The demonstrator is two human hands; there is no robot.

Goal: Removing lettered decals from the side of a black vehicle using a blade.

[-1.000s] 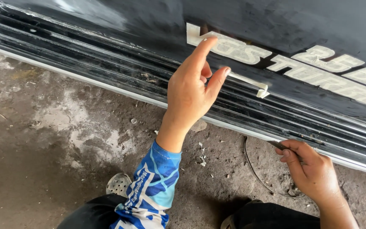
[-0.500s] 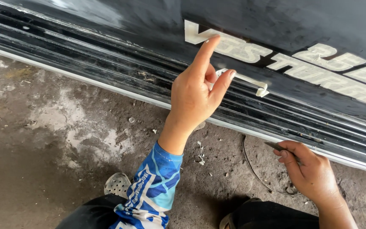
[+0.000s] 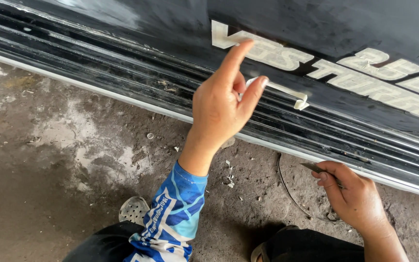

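Observation:
My left hand (image 3: 221, 104) is raised against a black vehicle side panel (image 3: 161, 29) and pinches a peeled white sticker strip (image 3: 287, 93) between thumb and fingers, the index finger pointing up. The strip curls away from the panel below pale decal lettering (image 3: 267, 51). My right hand (image 3: 352, 194) rests low near the ground, closed on a thin dark blade (image 3: 311, 167) just under the ribbed sill (image 3: 98, 73).
Rough stained concrete ground (image 3: 49, 160) lies below the sill, with small white sticker scraps (image 3: 228, 172) and a curved wire (image 3: 292, 196) on it. A perforated sandal (image 3: 134, 209) and my dark trousers show at the bottom edge.
My left hand has shifted slightly right and lifted, pulling the white strip further off the panel. My right hand stays low with the blade.

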